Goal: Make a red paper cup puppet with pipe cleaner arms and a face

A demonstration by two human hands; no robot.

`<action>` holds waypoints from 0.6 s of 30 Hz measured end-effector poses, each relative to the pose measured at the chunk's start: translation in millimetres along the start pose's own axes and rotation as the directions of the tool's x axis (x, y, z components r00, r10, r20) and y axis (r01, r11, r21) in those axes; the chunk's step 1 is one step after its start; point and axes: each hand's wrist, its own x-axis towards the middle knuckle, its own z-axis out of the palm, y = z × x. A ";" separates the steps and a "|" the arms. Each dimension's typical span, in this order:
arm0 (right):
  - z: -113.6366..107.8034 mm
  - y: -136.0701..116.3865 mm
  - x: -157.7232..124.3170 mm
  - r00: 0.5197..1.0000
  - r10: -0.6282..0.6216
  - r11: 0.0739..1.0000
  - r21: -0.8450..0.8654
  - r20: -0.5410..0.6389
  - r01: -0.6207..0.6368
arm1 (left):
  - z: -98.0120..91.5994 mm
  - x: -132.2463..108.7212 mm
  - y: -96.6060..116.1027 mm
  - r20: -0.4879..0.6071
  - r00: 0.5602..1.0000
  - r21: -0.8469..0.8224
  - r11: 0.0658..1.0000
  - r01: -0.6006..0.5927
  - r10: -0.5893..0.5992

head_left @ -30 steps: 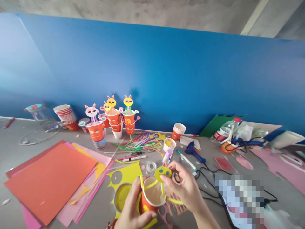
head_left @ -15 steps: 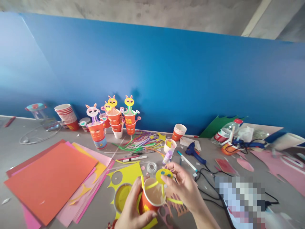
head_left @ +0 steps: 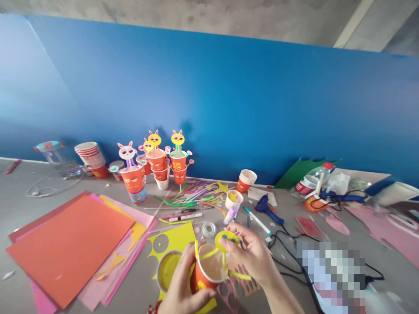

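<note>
Blue panelling [head_left: 229, 96] fills most of the background, with bare grey concrete [head_left: 196, 17] above it. Against its foot runs a grey counter [head_left: 127, 272], strewn with craft materials. Biggest of these is an orange sheet [head_left: 72, 248] at the left, lying on pink and yellow paper. A green sheet [head_left: 291, 172] leans on the panelling at the right, and a cut-out yellow sheet [head_left: 185, 233] lies partly under the hands. At lower right one patch is pixelated and cannot be read. The person's right hand [head_left: 253, 257] and left hand [head_left: 183, 283] meet near the front edge of the view. The left grip is closed around an orange paper cup [head_left: 211, 266], tilted so that its pale inside shows. Farther back stand a tall stack of cups [head_left: 91, 159], a cup figure with a white rabbit face [head_left: 134, 185], and several with yellow faces, among them one with green strips [head_left: 178, 163]. A clear bottle with a red cap [head_left: 310, 179] tilts near the green sheet. Nearer the middle are a blue glue gun [head_left: 268, 211] and a shorter cup stack [head_left: 246, 181]. The right grip pinches a yellow paper face [head_left: 221, 240] with blue eyes, thumb in front, just above the held cup's rim; yellow strips [head_left: 224, 261] show at that rim. Beyond lie a teal-and-white marker [head_left: 257, 220], a white marker [head_left: 185, 217], a purple-capped tube [head_left: 230, 215] and a tape ring [head_left: 204, 232].
</note>
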 end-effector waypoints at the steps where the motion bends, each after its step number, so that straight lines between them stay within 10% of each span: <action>1: -0.7 1.3 0.5 1.000 0.004 1.000 -0.003 -0.003 -0.004 | -0.1 0.3 0.3 -0.002 1.000 0.000 1.000 -0.005 0.005; 18: 0.9 10.8 5.3 0.997 -0.044 0.992 0.118 0.066 0.036 | 1.8 6.1 6.2 -0.003 0.999 -0.021 0.999 -0.038 0.038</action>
